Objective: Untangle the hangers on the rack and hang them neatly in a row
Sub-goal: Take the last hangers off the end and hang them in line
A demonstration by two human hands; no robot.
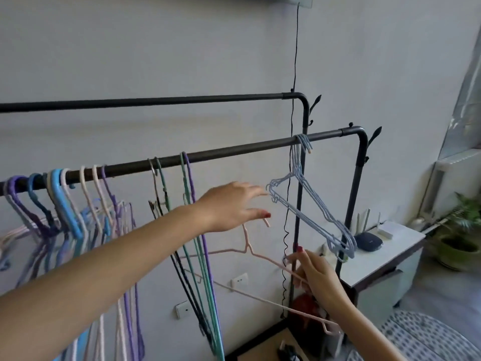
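Left hand (231,204) reaches across the middle of the view with its fingers spread and nearly straight, holding nothing; its fingertips lie just short of the shoulder of the pale blue hangers (307,204), and whether they touch the wire is hard to tell. Toward 4 o'clock from it, the right hand (316,273) pinches the sloping arm of a pink hanger (260,259), fingers curled round the thin wire. That hanger is off the rail: its hook (265,221) sits just under the left thumb, free in the air, and its long bottom bar runs down toward 5 o'clock, where the far end blurs against the rack's base.

The pale blue hangers, several bunched together, hang by their hooks near the right end of the front rail (234,152), tilted so the lower shoulder swings out toward 4 o'clock. At 9 o'clock from the left hand two green and purple pairs (187,183) hang on the same rail, partly hidden by the forearm. Farther toward 9 o'clock a crowded tangle of blue, purple and white hangers (67,201) overlaps so thickly that single ones cannot be counted, and its lower parts are cut by the arm and the frame edge.

Behind runs a bare back rail (156,101). A black cord (295,61) drops down the wall at 12 o'clock
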